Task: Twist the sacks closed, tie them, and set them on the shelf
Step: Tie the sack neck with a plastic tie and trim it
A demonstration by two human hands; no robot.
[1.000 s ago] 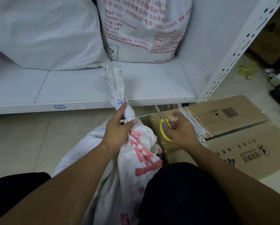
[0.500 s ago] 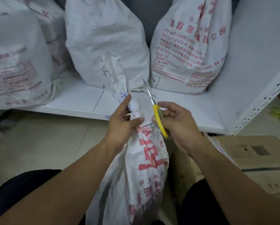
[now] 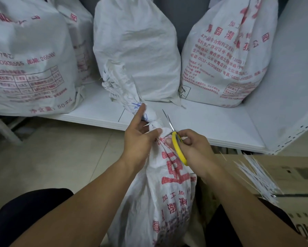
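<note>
A white woven sack (image 3: 169, 196) with red print stands on the floor between my knees. Its neck is twisted into a tail that rises toward the shelf. My left hand (image 3: 140, 138) grips the twisted neck, index finger pointing up along it. My right hand (image 3: 194, 148) holds yellow-handled scissors (image 3: 176, 141), blades slightly parted and pointing up beside the neck. A thin white tie end sticks out at the neck by my left thumb. The white shelf (image 3: 212, 125) lies just behind the sack.
Three filled white sacks stand on the shelf: left (image 3: 30, 65), middle (image 3: 137, 50), right (image 3: 226, 57). A cardboard box (image 3: 278, 177) at the right carries a bundle of white ties (image 3: 256, 177). Pale tiled floor (image 3: 60, 157) spreads at the left.
The view has tilted up, showing more of the shelf sacks. My right hand brought the scissors from beside the box up to the sack's neck. My left hand kept its grip.
</note>
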